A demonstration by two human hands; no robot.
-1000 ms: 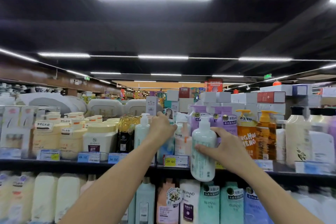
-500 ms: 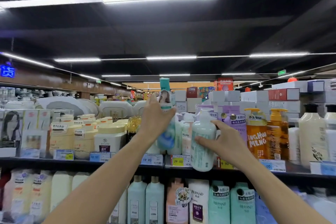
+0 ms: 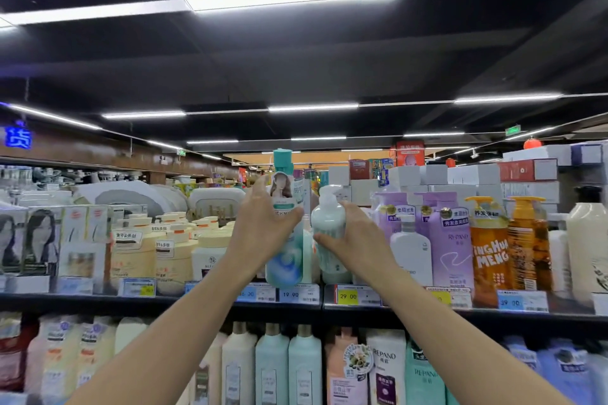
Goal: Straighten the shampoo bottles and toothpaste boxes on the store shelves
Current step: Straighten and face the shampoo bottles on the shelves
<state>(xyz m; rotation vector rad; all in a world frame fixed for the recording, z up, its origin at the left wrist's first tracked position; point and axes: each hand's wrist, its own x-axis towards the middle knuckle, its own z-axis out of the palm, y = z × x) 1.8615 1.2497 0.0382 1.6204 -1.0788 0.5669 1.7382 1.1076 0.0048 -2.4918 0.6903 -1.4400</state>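
My left hand grips a tall teal-capped shampoo bottle with a portrait label, held upright at the upper shelf. Its base hangs near the shelf's front edge. Right beside it, my right hand grips a pale mint pump bottle, which stands upright above the yellow 29.00 price tag. The two bottles are almost touching. Whether either base rests on the shelf is hidden by my hands and wrists.
Cream tubs and boxed hair products fill the shelf to the left. Purple Repand bottles and orange pump bottles stand to the right. A lower shelf holds mint, white and blue bottles. White cartons are stacked behind.
My left hand lifted the teal-capped bottle out from the back row and brought it forward. My right hand raised the mint pump bottle from below the shelf edge up onto the shelf level.
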